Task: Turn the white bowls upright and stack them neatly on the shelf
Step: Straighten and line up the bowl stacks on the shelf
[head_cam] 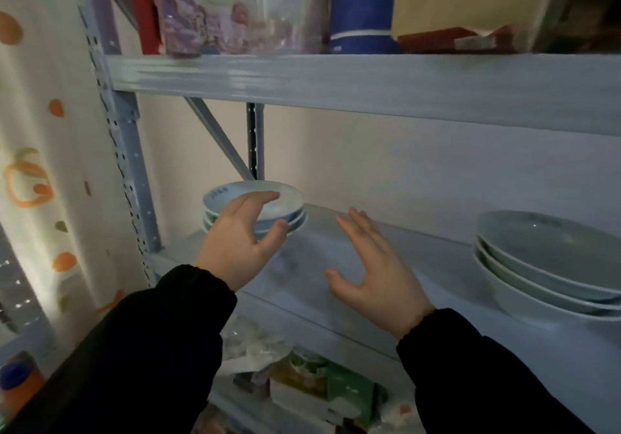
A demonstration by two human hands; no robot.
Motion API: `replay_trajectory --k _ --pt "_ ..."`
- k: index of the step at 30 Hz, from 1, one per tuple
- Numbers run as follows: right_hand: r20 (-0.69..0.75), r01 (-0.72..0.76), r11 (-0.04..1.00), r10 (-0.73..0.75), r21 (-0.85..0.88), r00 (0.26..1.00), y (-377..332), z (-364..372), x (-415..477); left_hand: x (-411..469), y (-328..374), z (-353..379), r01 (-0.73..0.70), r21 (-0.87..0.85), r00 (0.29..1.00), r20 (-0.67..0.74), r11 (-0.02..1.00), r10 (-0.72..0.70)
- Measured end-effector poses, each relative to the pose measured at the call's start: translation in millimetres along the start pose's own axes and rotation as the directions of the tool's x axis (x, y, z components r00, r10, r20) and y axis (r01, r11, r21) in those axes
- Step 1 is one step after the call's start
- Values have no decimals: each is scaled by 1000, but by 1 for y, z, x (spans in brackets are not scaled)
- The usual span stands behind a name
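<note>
We log two piles on the middle shelf (420,282). A small stack of white bowls (285,210) sits at the back left, close to the metal post (134,164). A bigger stack of bowls (551,265) sits far right, nearer the front edge. Every bowl we can see is mouth up. No upside-down bowl is in view, so we judge the task is near its end.

The left hand (240,242) is right in front of the small stack. Its fingers are loosely curved and its thumb is apart from them, cupped toward the top bowl's rim. It is not clamped on anything, and we cannot tell whether the fingertips touch the rim. The right hand (373,272) is flat and spread, holds nothing, and hovers over the bare board between the two piles.

Key relation: the small stack lies straight ahead of the left hand, slightly up and away, with its axis vertical. The left hand is clearly the nearer one. The right hand is off to the stack's right side and well apart from the bigger stack. The bowls are round, so there is no long axis to line up with. If the pile needs squaring, we think the left hand does it and the right comes in from the right to steady it.

Both arms are in black sleeves (134,349). There are packets (336,386) on the level below and a blue and white container (361,13) on the level above. A curtain with orange prints (30,164) hangs at the left.
</note>
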State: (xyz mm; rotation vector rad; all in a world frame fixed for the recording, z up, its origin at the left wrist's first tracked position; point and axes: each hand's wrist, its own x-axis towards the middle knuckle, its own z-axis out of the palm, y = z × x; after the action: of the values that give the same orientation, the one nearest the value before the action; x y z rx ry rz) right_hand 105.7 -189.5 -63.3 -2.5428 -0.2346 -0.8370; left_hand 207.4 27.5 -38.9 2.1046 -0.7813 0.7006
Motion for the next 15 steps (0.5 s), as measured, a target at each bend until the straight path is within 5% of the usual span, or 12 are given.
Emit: replay_trajectory --k 10,15 --pt "42 -122 988 119 91 992 -31 96 77 21 -119 -36 83 -94 997 19 992 -81" --pt "29 -304 883 314 357 949 -22 122 87 24 -158 -23 316 -297 947 163 901 -278"
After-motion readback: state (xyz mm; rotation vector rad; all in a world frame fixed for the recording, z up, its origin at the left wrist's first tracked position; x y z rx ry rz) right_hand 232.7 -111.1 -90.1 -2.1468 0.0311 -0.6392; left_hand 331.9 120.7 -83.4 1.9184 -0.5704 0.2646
